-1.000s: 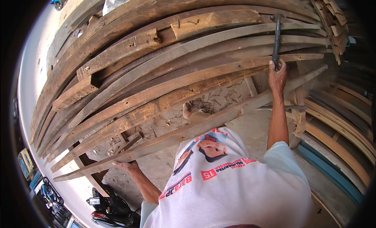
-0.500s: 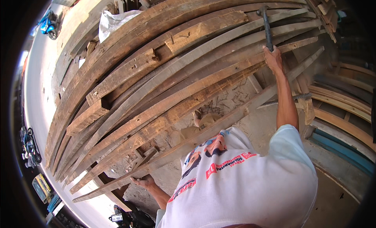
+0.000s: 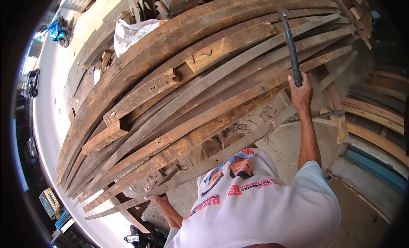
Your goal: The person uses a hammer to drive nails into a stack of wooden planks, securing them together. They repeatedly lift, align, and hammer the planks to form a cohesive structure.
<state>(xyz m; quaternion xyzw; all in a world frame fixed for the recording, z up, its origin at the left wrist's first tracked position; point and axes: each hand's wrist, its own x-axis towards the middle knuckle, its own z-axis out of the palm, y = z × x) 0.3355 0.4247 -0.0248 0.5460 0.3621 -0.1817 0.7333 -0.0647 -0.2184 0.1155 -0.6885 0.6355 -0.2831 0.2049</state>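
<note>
My right hand [image 3: 301,93] is closed around the lower end of a dark-handled hammer [image 3: 290,46]. The butt of the handle shows at the thumb, and the hammer's head points away from me over the stacked beams. My left hand [image 3: 161,203] is at the lower edge of the nearest long wooden plank [image 3: 204,166], its fingers closed on that edge and partly hidden. This plank runs slantwise in front of my body. Beyond it lie several long, weathered wooden beams [image 3: 170,141], bowed by the lens. A few bent nails stick out of a shorter timber [image 3: 232,47] on the pile.
A white sack [image 3: 132,34] lies behind the beams. Nails and debris litter the ground [image 3: 264,116] below the planks. More timber [image 3: 375,141] is at the right. Along the left runs a road [image 3: 47,120] with a blue motorbike [image 3: 59,31]; another motorbike [image 3: 147,237] stands at the bottom.
The whole view has shifted slightly. My right hand has come nearer to me with the hammer, and more of the handle shows. The left hand stays at the same plank.
</note>
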